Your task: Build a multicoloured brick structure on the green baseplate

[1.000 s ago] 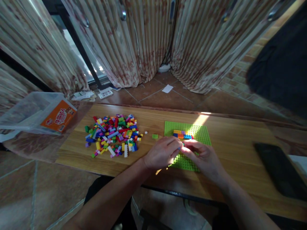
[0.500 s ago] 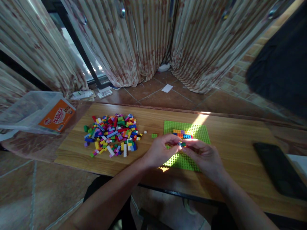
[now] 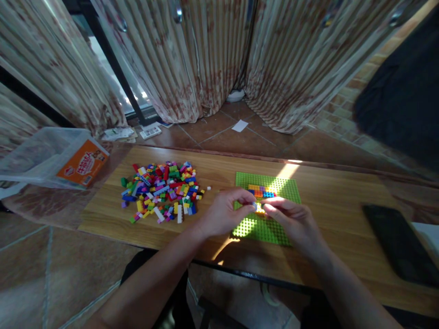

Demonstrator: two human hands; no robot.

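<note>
A green studded baseplate [image 3: 288, 188] lies on the wooden table [image 3: 336, 201], with a small block of orange, blue and red bricks [image 3: 261, 190] fixed near its far edge. My left hand [image 3: 226, 212] and my right hand [image 3: 291, 221] meet over the plate's middle, fingertips pinched together on a small brick [image 3: 258, 208] between them. The brick is mostly hidden by the fingers. A heap of loose coloured bricks [image 3: 161, 192] lies to the left of the plate.
A clear plastic tub with an orange label [image 3: 58, 160] rests at the table's left end. A dark flat phone [image 3: 398, 242] lies at the right. Curtains hang behind, and papers lie on the tiled floor beyond the table.
Both hands have lifted slightly and shifted toward the plate's middle, keeping their pinch on the small brick. The view has drifted a little.
</note>
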